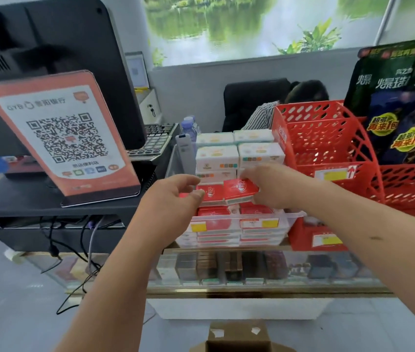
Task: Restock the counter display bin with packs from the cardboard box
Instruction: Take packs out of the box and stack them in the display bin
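Fingers (254, 174) of right hand (275, 186) clamped on a red pack (240, 191), top and bottom, held tilted just above the bin's front row. Left hand (170, 199) at the left side of the bin (295, 214), fingers curled, thumb against the edge of a second red pack (211, 195); cannot tell if it grips or only steadies it.

Progress, judged: looks late in the restock. The bin's front half has red packs stacked to the rim, and the two in hand sit above that level. White packs (216, 158) fill the back half, piled higher. The held pack is not yet set down. Box (239, 336) is on the floor below the bin, only the top flaps in view and the contents hidden, so what remains can't be told.

Writing: the red packs carry a white round logo, too blurred to read. Yellow-and-white price tags (259, 223) on the bin front are unreadable.

Left of the bin, a QR stand (59, 133) reads "GYB" plus Chinese bank text, with payment icons below the code. A monitor (48, 47) stands behind it. Right of the bin is a red basket (328, 138) with a yellow tag, text unclear. Further right, dark snack bags (399, 102) show yellow badges reading "再来1包". The bin stands on a glass counter (264, 290).
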`<state>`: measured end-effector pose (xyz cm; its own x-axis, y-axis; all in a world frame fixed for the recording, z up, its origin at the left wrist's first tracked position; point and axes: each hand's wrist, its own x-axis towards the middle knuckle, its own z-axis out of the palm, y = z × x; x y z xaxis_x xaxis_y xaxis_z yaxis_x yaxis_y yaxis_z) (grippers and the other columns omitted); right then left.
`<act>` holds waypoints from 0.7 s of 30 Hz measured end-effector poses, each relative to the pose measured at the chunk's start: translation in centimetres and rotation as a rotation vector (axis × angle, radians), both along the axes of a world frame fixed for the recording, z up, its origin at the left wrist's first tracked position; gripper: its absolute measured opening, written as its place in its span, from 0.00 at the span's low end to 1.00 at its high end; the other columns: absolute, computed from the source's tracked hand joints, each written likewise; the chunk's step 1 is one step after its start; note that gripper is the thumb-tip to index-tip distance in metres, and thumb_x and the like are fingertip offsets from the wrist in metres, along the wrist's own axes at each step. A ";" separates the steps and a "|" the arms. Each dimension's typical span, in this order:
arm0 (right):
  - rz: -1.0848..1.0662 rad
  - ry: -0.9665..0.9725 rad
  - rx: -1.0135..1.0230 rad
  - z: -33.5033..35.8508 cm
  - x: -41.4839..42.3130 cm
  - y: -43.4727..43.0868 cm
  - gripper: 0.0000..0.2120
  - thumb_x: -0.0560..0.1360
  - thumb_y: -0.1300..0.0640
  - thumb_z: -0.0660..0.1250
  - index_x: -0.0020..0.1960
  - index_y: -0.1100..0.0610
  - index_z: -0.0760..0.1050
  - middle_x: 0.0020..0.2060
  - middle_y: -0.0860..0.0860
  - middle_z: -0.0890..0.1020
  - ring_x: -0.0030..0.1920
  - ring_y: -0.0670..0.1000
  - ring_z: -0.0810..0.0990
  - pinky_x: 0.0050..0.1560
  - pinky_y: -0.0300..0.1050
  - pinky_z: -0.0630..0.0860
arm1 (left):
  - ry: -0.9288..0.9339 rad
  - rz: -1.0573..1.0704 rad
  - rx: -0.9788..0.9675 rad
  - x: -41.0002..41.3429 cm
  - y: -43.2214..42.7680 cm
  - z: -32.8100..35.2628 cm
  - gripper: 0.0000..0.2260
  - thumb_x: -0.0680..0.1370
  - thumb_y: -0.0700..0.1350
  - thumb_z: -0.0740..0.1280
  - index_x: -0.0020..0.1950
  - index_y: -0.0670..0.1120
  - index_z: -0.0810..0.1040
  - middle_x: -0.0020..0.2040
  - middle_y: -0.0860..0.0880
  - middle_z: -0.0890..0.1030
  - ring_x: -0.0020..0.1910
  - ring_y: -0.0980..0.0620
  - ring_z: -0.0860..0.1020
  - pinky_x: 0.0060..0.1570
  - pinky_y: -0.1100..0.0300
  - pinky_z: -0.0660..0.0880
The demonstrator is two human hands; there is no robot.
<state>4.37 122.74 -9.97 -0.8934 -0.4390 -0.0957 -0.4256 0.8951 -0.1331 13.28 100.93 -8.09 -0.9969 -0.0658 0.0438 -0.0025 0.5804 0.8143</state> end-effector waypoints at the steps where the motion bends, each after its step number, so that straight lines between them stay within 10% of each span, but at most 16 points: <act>1: -0.017 0.021 0.051 0.0 -0.4 0.5 0.18 0.73 0.58 0.67 0.62 0.49 0.74 0.55 0.46 0.80 0.53 0.52 0.77 0.53 0.47 0.77 | 0.009 -0.007 0.003 -0.3 0.0 0.1 0.10 0.78 0.52 0.67 0.59 0.58 0.79 0.52 0.58 0.81 0.49 0.55 0.81 0.51 0.49 0.80; 9: -0.068 0.078 0.221 -2.7 -0.9 1.1 0.23 0.74 0.67 0.59 0.68 0.54 0.69 0.59 0.55 0.74 0.62 0.59 0.70 0.62 0.53 0.72 | -0.004 -0.110 0.012 -2.4 2.2 0.3 0.12 0.78 0.51 0.67 0.61 0.56 0.79 0.53 0.56 0.81 0.42 0.55 0.81 0.42 0.58 0.79; 21: -0.171 -0.162 -0.023 -3.3 -0.5 -0.3 0.13 0.82 0.54 0.57 0.45 0.56 0.78 0.42 0.50 0.79 0.45 0.53 0.77 0.37 0.42 0.70 | -0.064 -0.172 0.030 -2.0 2.9 -2.2 0.13 0.77 0.52 0.68 0.61 0.57 0.79 0.54 0.58 0.82 0.52 0.57 0.81 0.55 0.50 0.78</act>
<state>3.85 122.45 -13.30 -0.9289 -0.2860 -0.2354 -0.2390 0.9483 -0.2089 11.28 103.81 -10.24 -0.9942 0.1060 -0.0199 0.0422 0.5523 0.8326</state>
